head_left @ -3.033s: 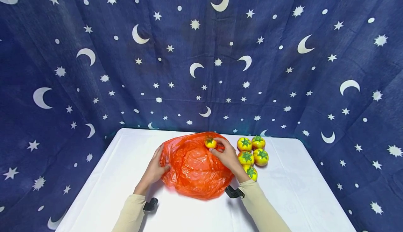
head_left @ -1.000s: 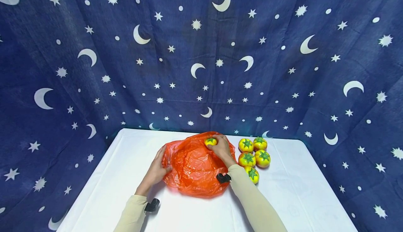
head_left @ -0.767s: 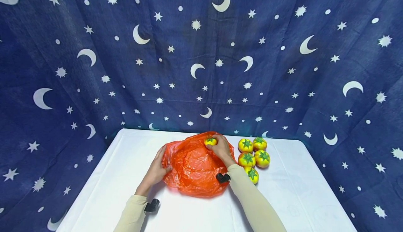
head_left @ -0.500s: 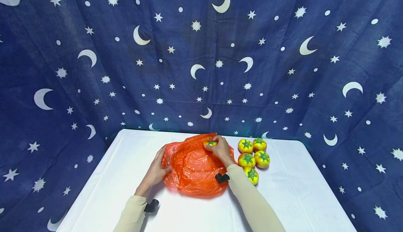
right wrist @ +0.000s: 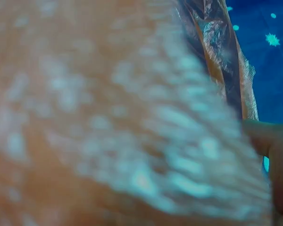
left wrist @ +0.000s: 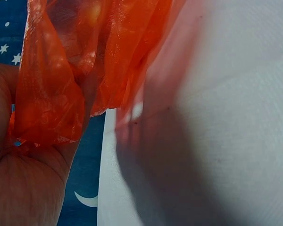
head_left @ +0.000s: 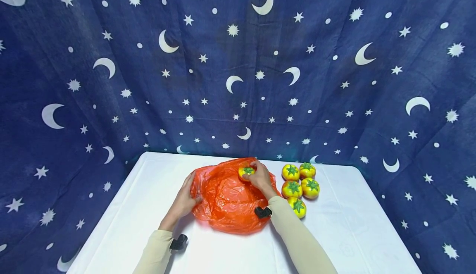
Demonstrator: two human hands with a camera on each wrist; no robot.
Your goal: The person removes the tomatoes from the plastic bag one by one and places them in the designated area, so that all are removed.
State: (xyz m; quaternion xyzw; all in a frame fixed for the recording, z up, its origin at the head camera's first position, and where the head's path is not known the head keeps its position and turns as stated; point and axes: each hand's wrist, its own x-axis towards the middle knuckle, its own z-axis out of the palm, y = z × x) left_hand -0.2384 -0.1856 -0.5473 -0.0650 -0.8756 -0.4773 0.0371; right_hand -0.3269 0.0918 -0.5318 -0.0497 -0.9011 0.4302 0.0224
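Note:
An orange-red plastic bag (head_left: 230, 191) lies spread on the table, its mouth facing up. My left hand (head_left: 183, 199) grips the bag's left rim, thumb on the inner side; in the left wrist view the film (left wrist: 49, 103) bunches between thumb and fingers. Over the bag's far right part, my right hand (head_left: 260, 179) holds a yellow-red tomato (head_left: 246, 172) with a green leafy top, thumb and fingers around its right side. Bag film (right wrist: 219, 47) fills much of the right wrist view, blurred up close, and the tomato cannot be made out there.
Several more tomatoes (head_left: 291, 189) sit clustered on the white tablecloth (head_left: 353, 224), just right of the bag and my right forearm. A dark blue curtain (head_left: 208, 79) with moons and stars hangs behind the table's far edge.
My right hand and forearm have shifted left over the bag. The held tomato has dipped, then moved slightly left and nearer. My left hand stays on the rim.

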